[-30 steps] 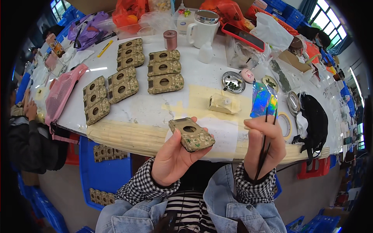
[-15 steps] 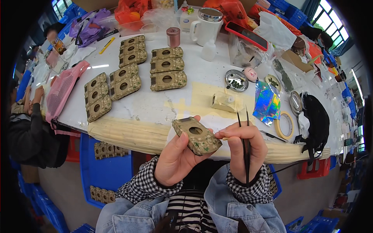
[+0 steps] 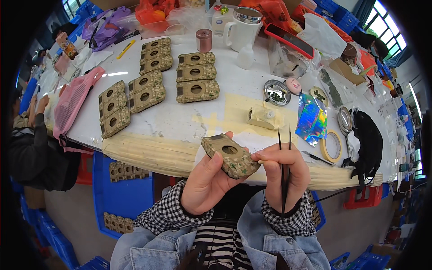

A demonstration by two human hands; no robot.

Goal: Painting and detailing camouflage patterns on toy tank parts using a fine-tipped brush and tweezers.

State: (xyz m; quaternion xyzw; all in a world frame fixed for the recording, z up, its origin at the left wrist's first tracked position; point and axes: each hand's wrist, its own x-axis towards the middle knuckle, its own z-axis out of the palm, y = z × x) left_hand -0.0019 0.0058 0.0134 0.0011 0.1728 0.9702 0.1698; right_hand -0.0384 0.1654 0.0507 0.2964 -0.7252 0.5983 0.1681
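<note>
My left hand point(image 3: 200, 182) holds a camouflage-painted model tank hull point(image 3: 239, 163), tilted, with a round hole in its top. Thumb and fingers grip it from opposite sides above the table's front edge. My right hand point(image 3: 290, 166) pinches a thin pale stick point(image 3: 260, 162) between thumb and forefinger at the hull's right edge; whether its tip touches is too small to tell. Black tweezers point(image 3: 284, 189) also rest in that hand, prongs upward and apart. More camouflage hulls stand in groups on the table, among them a near one point(image 3: 197, 92) and a left one point(image 3: 114, 123).
Beyond my hands lies a taped block point(image 3: 263, 118). To the right are a round metal dish point(image 3: 280, 86) with dark green bits, holographic film point(image 3: 310, 119), a tape roll point(image 3: 331, 155) and a black bag point(image 3: 366, 139). A white mug point(image 3: 243, 33) stands behind. Left below is a blue tray point(image 3: 121, 200).
The hull and both hands have shifted very slightly in the picture, along with the table's contents. Both grips look the same.
</note>
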